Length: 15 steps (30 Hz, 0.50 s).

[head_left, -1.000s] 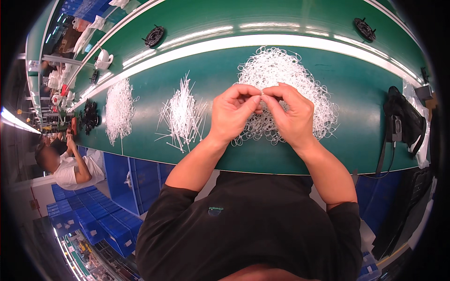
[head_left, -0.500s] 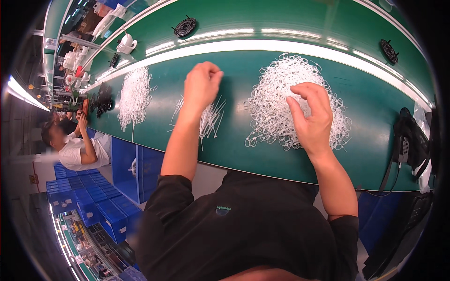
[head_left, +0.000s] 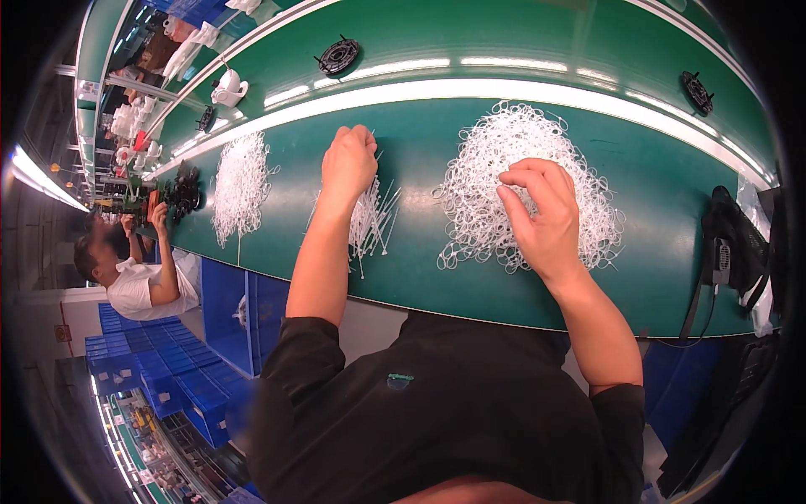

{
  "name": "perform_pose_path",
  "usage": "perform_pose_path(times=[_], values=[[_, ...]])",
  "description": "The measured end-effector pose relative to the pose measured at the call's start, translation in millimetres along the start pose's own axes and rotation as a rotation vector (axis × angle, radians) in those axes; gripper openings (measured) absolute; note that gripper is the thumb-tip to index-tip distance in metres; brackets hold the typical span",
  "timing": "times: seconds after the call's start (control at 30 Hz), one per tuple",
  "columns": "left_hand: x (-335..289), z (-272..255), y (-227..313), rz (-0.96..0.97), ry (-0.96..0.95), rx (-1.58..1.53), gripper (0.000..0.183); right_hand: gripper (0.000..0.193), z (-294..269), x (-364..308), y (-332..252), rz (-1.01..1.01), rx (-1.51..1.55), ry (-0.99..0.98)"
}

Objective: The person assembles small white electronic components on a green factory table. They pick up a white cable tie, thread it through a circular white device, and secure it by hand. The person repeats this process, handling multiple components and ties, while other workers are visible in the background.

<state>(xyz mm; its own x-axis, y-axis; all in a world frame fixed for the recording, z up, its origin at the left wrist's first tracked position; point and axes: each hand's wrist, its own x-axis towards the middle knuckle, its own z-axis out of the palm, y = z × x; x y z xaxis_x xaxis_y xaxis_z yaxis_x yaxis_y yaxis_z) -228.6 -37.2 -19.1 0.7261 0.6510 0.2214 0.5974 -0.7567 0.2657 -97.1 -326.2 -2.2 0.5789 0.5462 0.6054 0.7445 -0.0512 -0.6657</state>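
My left hand (head_left: 350, 164) is closed, its fingers bunched together, above a small heap of straight white cable ties (head_left: 374, 223). What is between those fingers is hidden. To the right, my right hand (head_left: 544, 218) hovers over a large mound of looped white cable ties (head_left: 478, 164). Its thumb and curved forefinger stand slightly apart, and nothing shows clearly between them against the white loops. A third, narrower pile of white cable ties (head_left: 241, 185) lies farther left on the green tabletop (head_left: 663, 244).
Beyond a pale rail, a green belt carries round black parts (head_left: 338, 56) (head_left: 696, 92) and a white housing (head_left: 228, 87). A black bag (head_left: 732, 239) lies at the right end. A co-worker in white (head_left: 138, 286) sits left, near blue crates (head_left: 180, 370).
My left hand has come slightly down and left, its fingers more bunched. My right hand has shifted a little left over the looped ties. The co-worker's arms have lifted.
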Motion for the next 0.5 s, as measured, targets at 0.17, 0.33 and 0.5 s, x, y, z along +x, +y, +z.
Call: perform_pose_path(times=[0.17, 0.33, 0.5], values=[[-1.2, -9.7, 12.2, 0.068, 0.238, -0.155, 0.009, 0.015, 1.3, -0.3, 1.4, -0.008, 0.006, 0.002], [1.9, -16.2, 18.6, -0.055, 0.287, -0.348, 0.012, 0.015, 1.3, -1.3, 2.1, -0.017, 0.007, -0.006], [0.7, -30.0, 30.4, -0.194, 0.183, -0.628, 0.011, 0.015, 1.1, -1.0, 2.6, -0.018, 0.013, -0.002]])
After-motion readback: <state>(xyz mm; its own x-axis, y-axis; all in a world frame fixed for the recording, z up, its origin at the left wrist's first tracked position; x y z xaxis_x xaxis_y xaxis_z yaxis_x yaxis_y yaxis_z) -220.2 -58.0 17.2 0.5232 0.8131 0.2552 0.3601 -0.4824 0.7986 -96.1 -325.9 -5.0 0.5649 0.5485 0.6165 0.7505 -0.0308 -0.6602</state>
